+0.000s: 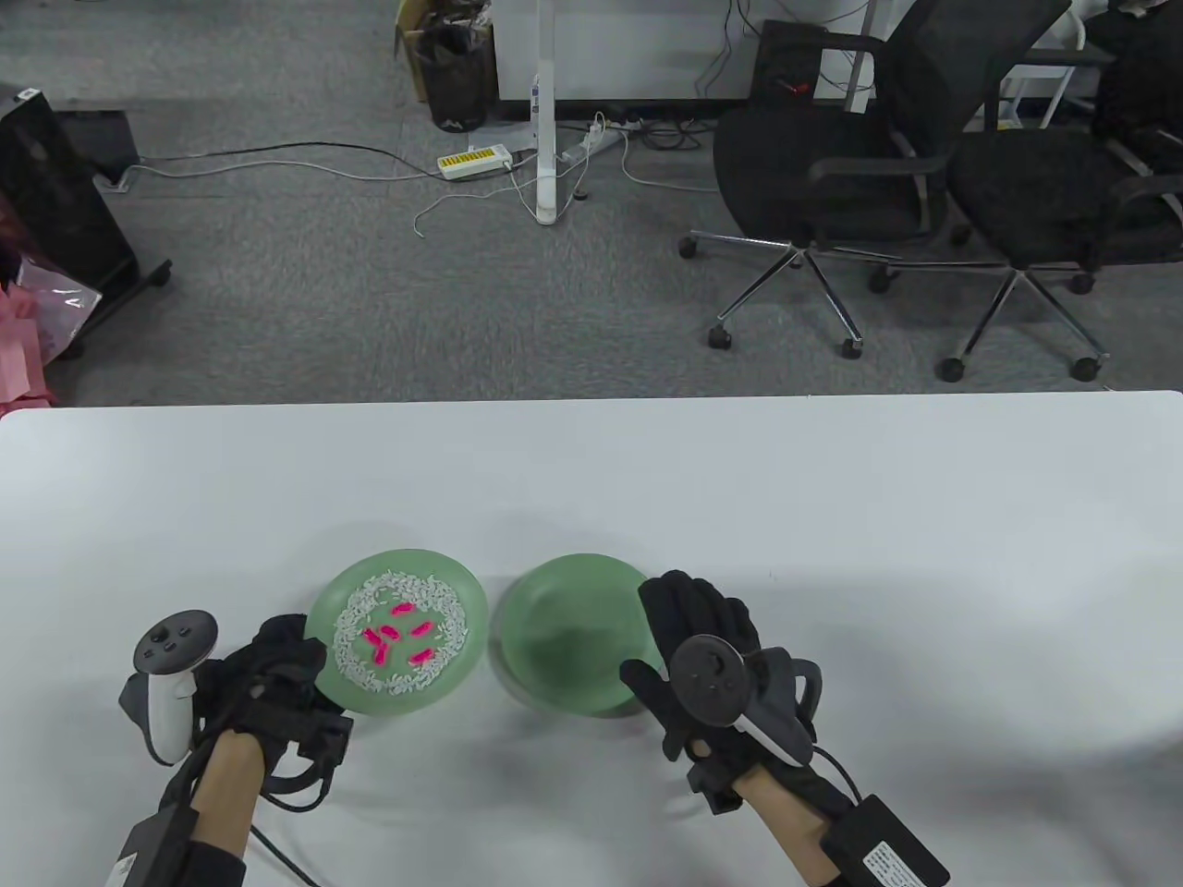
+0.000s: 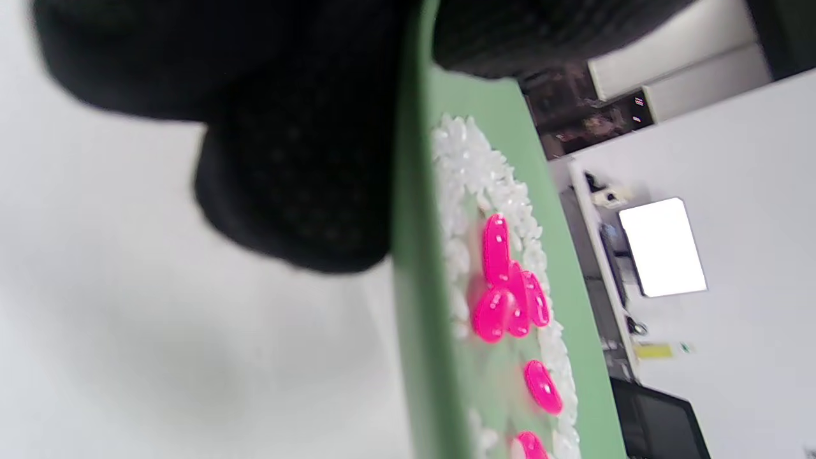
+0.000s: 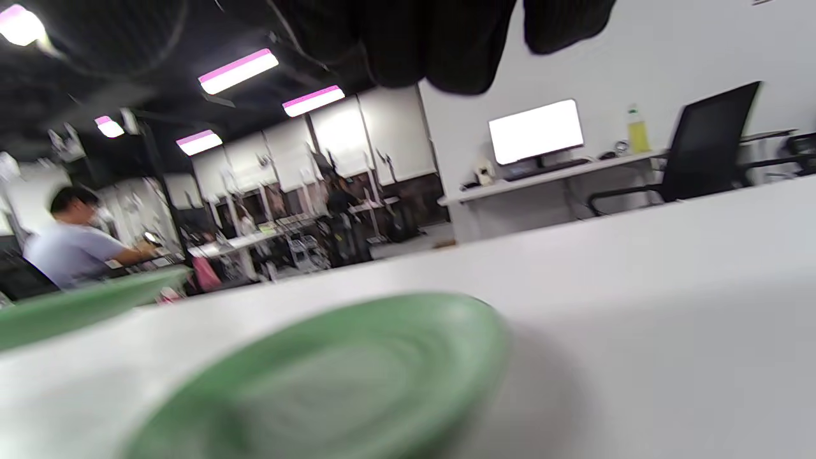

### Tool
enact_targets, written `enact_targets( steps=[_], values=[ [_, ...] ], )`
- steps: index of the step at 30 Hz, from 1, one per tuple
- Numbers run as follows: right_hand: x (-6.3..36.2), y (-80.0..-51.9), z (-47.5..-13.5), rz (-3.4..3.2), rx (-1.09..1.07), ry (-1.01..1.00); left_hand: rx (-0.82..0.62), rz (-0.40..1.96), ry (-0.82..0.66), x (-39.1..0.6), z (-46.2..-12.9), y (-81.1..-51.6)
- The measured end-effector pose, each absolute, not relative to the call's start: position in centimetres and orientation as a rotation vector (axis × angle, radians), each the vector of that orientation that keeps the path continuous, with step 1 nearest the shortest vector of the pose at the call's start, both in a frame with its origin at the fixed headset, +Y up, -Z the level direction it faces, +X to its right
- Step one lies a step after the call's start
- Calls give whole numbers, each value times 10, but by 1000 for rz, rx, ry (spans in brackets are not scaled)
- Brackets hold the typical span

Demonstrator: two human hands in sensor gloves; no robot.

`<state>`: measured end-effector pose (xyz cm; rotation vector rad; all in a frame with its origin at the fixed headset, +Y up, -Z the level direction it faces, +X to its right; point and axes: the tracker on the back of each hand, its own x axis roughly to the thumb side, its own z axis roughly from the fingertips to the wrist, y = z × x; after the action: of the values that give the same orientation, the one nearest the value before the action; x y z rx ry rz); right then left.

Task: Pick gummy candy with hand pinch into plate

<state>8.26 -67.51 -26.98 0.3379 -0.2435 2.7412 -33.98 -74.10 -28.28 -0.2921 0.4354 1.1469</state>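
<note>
Reaching in from the near edge of the white table [image 1: 591,480], the black-gloved left hand [image 1: 273,688] is gripping the near-left rim of the round green plate ringed with white rice grains [image 1: 467,605]; in the left wrist view its grip is clamped on that rim, with one fingertip [image 2: 299,191] under the outer wall and another part of the glove over the top. The black-gloved right hand [image 1: 698,637] is lying over the near-right edge of the empty round green plate [image 1: 564,637], fingers spread flat and holding nothing; whether it is touching the rim I cannot tell.

Just beyond the left hand, the glossy pink oblong gummy candies [image 1: 397,633] are lying inside the rice ring, at the middle of the left plate. Their long axes are pointing differently: several are slanting from near-left to far-right, and one [image 1: 379,652] is pointing almost straight away from the person. Three are bunched together in the left wrist view [image 2: 507,299].

The two plates are sitting just beside each other, rims apart.
</note>
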Motion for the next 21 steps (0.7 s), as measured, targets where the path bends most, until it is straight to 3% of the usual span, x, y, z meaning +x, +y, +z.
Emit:
enact_targets(
  steps=[6,12,21],
  values=[
    [24,-651,-268,2749,507,-285,-277,1194,364,-309,-267,-729],
    [-25,-656,-282,2843,598,-299,-291,1159,279,-292,-259,-724],
    [-52,-671,-286,2963,672,-233,-325,1156,264,-291,-261,-733]
  ],
)
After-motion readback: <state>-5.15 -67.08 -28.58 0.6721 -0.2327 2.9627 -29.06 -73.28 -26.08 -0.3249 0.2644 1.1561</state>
